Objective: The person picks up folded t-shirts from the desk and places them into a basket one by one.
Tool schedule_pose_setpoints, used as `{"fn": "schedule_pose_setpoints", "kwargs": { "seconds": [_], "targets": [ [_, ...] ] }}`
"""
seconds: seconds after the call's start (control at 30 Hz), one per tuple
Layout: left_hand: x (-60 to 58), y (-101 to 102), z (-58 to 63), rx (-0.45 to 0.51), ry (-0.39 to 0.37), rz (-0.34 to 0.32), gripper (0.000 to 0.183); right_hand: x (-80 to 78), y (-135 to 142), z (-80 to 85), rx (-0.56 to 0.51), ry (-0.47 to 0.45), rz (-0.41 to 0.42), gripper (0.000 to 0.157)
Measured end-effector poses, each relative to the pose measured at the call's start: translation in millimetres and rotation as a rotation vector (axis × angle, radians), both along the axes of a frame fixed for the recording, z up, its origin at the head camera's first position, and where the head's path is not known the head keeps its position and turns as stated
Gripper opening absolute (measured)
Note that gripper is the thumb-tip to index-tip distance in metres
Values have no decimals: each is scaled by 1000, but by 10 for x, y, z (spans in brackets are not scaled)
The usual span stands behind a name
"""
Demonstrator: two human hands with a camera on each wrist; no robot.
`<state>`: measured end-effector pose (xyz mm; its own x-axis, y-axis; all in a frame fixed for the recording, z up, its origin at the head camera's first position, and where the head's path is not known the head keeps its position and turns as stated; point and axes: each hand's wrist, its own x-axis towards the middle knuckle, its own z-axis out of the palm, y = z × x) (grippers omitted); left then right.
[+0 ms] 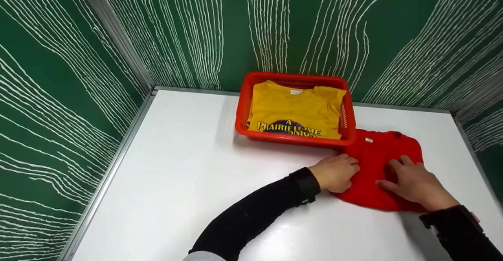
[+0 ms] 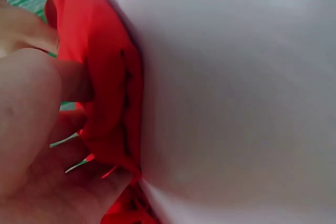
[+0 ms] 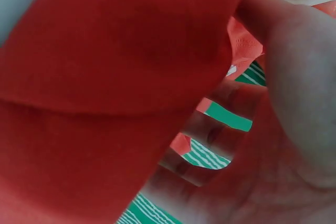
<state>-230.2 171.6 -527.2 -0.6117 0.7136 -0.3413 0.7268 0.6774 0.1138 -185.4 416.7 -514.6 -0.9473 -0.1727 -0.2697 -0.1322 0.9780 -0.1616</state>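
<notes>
Arching right hand (image 1: 417,182) over cloth (image 1: 369,162)

Your left hand (image 1: 334,173) and right hand (image 1: 414,181), two in all, rest on one red garment (image 1: 371,160).
Ahead of your left hand and slightly left, you have one red plastic basket (image 1: 255,135) showing one yellow printed T-shirt (image 1: 294,109); you cannot tell whether more lie beneath. White labels number two: a garment label (image 1: 368,140) ahead of and between your hands, and a T-shirt label (image 1: 296,92) farther ahead. One white table (image 1: 177,166) lies beneath both hands. You count three green walls: a back wall (image 1: 235,37) ahead of your hands, a left wall (image 1: 47,76) and a right wall (image 1: 489,147).
</notes>
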Motion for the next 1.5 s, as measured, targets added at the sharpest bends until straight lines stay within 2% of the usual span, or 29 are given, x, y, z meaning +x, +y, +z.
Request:
{"fn": "schedule_pose_setpoints", "kwargs": {
  "seconds": [0.13,0.33,0.5,0.77,1.1,1.3,1.5],
  "targets": [
    [90,-65,4,10,41,-59,56,88,-68,-11,-1,14,19,74],
    [272,-170,15,15,109,-128,50,184,-170,-11,18,5,36,80],
    [383,-298,13,29,156,-175,46,255,-260,-8,11,17,59,75],
    [497,-482,61,41,193,-181,40,323,-394,2,-5,34,77,73],
    [552,-831,48,82,275,-217,34,343,-647,-20,-1,33,93,74],
    [524,-1079,37,117,257,-212,34,333,-859,-12,3,20,100,79],
    [468,-1323,20,178,216,-163,30,323,-1101,-20,-1,33,120,77]
  ]
}}
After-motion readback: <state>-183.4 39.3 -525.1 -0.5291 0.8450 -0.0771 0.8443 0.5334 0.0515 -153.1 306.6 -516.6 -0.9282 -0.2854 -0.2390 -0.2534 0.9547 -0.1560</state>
